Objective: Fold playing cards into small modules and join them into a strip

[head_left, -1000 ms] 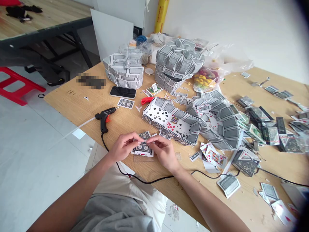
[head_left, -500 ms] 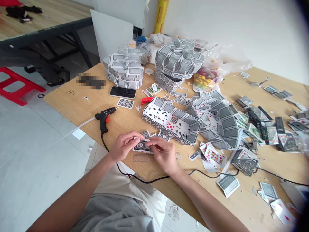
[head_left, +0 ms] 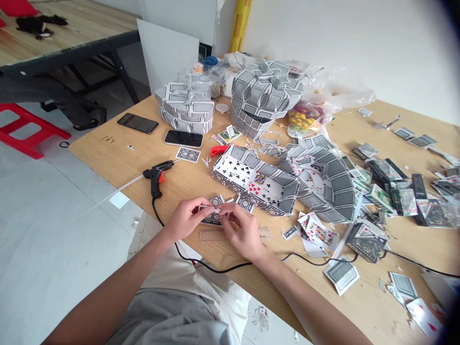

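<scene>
Two-handed pinch on patterned playing cards (head_left: 214, 216)

The left hand (head_left: 186, 219) and right hand (head_left: 243, 232) are close together, fingertips meeting and clamped on the cards, which lie just under them on the counter (head_left: 108, 158). The cards have dark, ornate backs with round medallions, and no brand can be read. Just below the right hand's fingers lies a clear acrylic strip (head_left: 212, 235), with a smaller clear piece (head_left: 264, 232) beside that hand. A black cord (head_left: 201, 267) curves below both wrists and runs up to a black glue gun (head_left: 156, 176) with an orange trigger, left of the left hand. Ahead of the hands sits an open rectangular card box (head_left: 253, 179), its floor showing club and heart faces and a legible 2. Farther right spreads a curved band of grey-backed cards (head_left: 332, 184). Beyond the left hand lie two black phones (head_left: 183, 139), and a pencilled "167" marks the wood. Farthest ahead stand two rounded grey-patterned card constructions (head_left: 266, 91).
</scene>
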Tool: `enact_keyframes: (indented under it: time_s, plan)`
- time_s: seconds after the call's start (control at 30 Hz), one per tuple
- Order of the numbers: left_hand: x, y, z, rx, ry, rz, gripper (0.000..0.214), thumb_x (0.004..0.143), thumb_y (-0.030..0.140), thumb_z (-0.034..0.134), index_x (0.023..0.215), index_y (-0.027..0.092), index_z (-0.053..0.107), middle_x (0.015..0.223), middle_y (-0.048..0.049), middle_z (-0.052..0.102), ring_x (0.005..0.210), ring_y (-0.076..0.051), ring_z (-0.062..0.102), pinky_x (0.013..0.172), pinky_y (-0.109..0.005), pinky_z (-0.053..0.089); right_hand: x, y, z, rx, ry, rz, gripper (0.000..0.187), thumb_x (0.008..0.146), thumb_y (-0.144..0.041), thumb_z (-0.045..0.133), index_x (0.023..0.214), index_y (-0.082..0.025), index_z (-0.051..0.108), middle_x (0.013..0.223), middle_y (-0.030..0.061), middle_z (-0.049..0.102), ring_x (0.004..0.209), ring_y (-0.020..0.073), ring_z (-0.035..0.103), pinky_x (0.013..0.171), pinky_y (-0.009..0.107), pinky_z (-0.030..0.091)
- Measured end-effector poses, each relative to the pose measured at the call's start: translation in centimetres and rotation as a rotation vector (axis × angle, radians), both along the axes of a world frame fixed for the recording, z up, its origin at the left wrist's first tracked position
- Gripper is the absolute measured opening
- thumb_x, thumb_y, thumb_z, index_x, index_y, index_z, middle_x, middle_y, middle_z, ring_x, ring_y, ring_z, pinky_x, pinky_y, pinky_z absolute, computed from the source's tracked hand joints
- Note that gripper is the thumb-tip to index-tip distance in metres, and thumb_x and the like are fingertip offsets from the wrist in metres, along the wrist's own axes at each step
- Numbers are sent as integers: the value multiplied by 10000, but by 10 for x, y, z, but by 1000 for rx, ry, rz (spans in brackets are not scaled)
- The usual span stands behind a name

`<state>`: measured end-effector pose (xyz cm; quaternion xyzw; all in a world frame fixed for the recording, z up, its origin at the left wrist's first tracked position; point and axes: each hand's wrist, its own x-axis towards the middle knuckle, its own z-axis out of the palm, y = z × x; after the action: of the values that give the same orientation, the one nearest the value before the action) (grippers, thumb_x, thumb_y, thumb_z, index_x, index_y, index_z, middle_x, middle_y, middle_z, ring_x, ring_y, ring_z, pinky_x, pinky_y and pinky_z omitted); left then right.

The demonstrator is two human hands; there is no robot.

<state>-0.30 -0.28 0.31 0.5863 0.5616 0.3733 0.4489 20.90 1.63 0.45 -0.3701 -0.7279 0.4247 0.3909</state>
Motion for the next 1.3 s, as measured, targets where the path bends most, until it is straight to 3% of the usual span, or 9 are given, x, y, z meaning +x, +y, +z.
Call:
enact_keyframes:
  time_s: [0.17, 0.33, 0.57, 0.67, 0.77, 0.97, 1.07, 1.17, 1.3]
  plan:
    - [1, -1, 0, 40, 26, -2, 341, 1020, 510, 658, 967, 193, 772, 754, 14, 710, 625, -133, 547, 601, -249, 401, -3, 3, 0, -303, 151, -3, 191, 988, -333, 707, 1149, -243, 656, 1123, 91, 768, 999, 238, 749, 858, 353, 604]
    - [0, -2, 0, 70, 70, -32, 346, 1032, 498, 642, 942, 189, 768, 778, 5, 732, 625, -128, 553, 609, -242, 405, -3, 9, -5, -330, 11, -46, 317, 982, -524, 730, 936, -218, 798, 839, 62, 783, 722, 211, 666, 672, 326, 509]
    - [2, -3, 2, 49, -61, 33, 351, 1007, 504, 682, 899, 179, 762, 727, 4, 698, 631, -126, 557, 597, -237, 414, -5, 9, -5, -427, 141, -85, 378, 922, -575, 781, 849, -204, 776, 720, 32, 712, 606, 168, 540, 566, 295, 412]
    - [3, -3, 5, -5, -242, 32, 318, 987, 495, 714, 1056, 185, 732, 921, -43, 768, 825, -181, 697, 720, -258, 527, -7, 11, -6, -462, 252, -156, 404, 885, -609, 805, 866, -208, 756, 768, 43, 734, 669, 187, 601, 619, 301, 480]
    - [5, -3, 7, -44, -282, -24, 402, 907, 430, 825, 1200, 200, 676, 1119, -86, 794, 987, -233, 748, 829, -302, 581, -8, 13, -6, -508, 329, -199, 437, 850, -638, 824, 878, -211, 734, 837, 58, 764, 749, 206, 657, 692, 315, 538]
    - [5, -2, 3, -68, -335, 104, 404, 900, 416, 824, 1192, 212, 634, 1107, -76, 803, 962, -217, 770, 854, -314, 602, -6, 12, 1, -582, 325, -98, 372, 880, -567, 822, 884, -209, 720, 847, 35, 730, 756, 183, 647, 705, 292, 536]
    - [2, -1, 2, -70, -359, 157, 436, 874, 426, 846, 1181, 216, 620, 981, -34, 786, 873, -186, 744, 796, -282, 580, -5, 12, 5, -680, 351, 8, 350, 851, -527, 863, 927, -222, 709, 788, 6, 709, 707, 168, 635, 662, 276, 532]
    - [0, 0, 2, -91, -335, 123, 393, 872, 443, 847, 1102, 205, 635, 848, 3, 726, 776, -160, 692, 729, -257, 537, -5, 13, 8, -753, 356, 80, 368, 872, -534, 842, 1062, -240, 729, 784, 1, 724, 686, 174, 651, 630, 282, 548]
    - [-1, 0, 2, -125, -333, 51, 363, 892, 444, 835, 1074, 199, 638, 853, -3, 712, 759, -152, 656, 700, -252, 498, -4, 16, 11, -685, 327, 75, 341, 885, -529, 831, 1032, -228, 766, 882, 33, 777, 741, 180, 689, 649, 282, 559]
